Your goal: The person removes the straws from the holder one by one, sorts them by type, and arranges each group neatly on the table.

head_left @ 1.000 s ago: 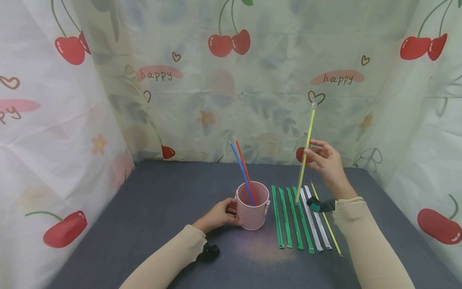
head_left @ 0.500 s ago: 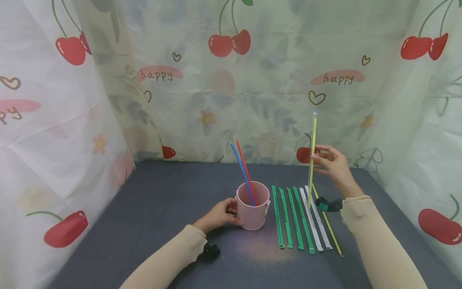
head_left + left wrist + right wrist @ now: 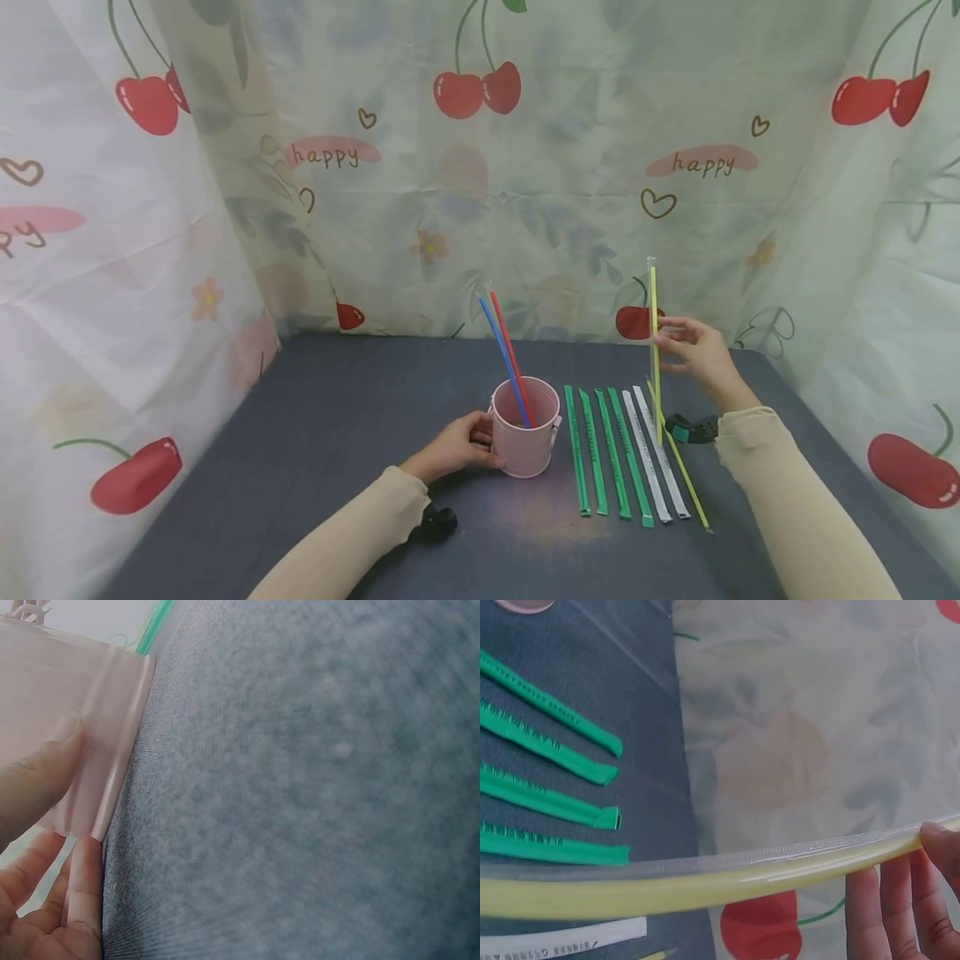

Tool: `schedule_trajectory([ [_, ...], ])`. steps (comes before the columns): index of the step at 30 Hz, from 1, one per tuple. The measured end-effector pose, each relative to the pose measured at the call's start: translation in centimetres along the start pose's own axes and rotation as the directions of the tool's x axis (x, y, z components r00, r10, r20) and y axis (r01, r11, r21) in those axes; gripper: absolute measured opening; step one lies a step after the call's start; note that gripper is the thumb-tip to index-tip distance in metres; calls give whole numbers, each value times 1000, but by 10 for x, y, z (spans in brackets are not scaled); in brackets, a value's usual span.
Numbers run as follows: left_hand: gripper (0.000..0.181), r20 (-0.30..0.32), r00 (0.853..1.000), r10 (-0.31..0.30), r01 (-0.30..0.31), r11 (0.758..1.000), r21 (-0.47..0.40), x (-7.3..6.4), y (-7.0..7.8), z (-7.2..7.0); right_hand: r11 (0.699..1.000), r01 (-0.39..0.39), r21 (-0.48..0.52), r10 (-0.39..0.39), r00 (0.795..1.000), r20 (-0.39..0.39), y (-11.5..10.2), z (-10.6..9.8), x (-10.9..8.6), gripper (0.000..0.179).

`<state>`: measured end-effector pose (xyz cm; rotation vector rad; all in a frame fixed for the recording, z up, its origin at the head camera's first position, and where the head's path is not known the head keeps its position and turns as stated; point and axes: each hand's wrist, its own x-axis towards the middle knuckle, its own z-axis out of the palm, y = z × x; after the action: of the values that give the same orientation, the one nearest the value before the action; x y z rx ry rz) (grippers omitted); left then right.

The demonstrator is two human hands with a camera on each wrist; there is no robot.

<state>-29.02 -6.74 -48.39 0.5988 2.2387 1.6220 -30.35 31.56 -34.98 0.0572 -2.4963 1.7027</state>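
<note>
My left hand grips the side of a small pink bucket, thumb on its wall in the left wrist view. Inside lean a blue straw and a red straw, their tops sticking up above the rim. My right hand pinches a yellow straw in a clear wrapper between thumb and fingers. It stands nearly upright, its lower end over the row of straws on the table. That row has several green-wrapped straws, two white-wrapped straws and another yellow straw at its right end.
The dark grey tabletop carries everything. Behind it and at both sides hangs a pale curtain printed with cherries. A black wrist strap shows at my right cuff.
My right hand has moved right and lower with the yellow straw, which has gone from tilted to nearly upright. My left hand and the bucket have stayed put.
</note>
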Motion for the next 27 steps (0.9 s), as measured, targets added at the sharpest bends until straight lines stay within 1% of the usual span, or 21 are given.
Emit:
schedule_trajectory([
  [3, 62, 0, 1000, -4, 4, 1000, 3, 0, 0, 0, 999, -27, -25, 27, 1000, 8, 3, -1, 0, 56],
  [9, 63, -3, 1000, -2, 2, 1000, 10, -1, 0, 0, 998, -53, -44, 55, 998, 43, 13, -5, 1, 55],
  [13, 63, -5, 1000, -3, 3, 1000, 11, -1, -1, 0, 995, -69, -72, 72, 997, 38, 19, -5, 2, 55],
  [15, 63, -6, 1000, -2, 2, 1000, 11, -1, -1, 0, 993, -93, -74, 95, 995, 31, 23, -5, 4, 56],
  [16, 63, -5, 1000, -1, 1, 1000, 12, -1, -1, 0, 992, -107, -60, 109, 994, 31, 31, -7, 9, 56],
  [17, 63, -5, 1000, -1, 1, 1000, 11, -1, 0, 0, 994, -102, -48, 103, 995, 16, 48, -11, 20, 56],
  [18, 63, -5, 1000, -1, 1, 1000, 11, -1, 0, 0, 993, -113, -43, 113, 993, 15, 50, -11, 21, 56],
  [22, 62, -1, 1000, -4, 4, 1000, 11, -2, 1, 0, 988, -145, -43, 146, 989, 13, 54, -14, 22, 56],
  [23, 62, -1, 1000, -4, 4, 1000, 10, -1, 1, 0, 987, -151, -61, 152, 988, 10, 49, -12, 18, 55],
  [24, 62, 0, 1000, -3, 3, 1000, 12, -1, 1, 0, 981, -178, -74, 180, 983, 21, 34, -10, 9, 55],
  [27, 62, 0, 1000, -3, 3, 1000, 8, -1, 1, 0, 972, -220, -88, 222, 975, 12, 37, -13, 9, 56],
])
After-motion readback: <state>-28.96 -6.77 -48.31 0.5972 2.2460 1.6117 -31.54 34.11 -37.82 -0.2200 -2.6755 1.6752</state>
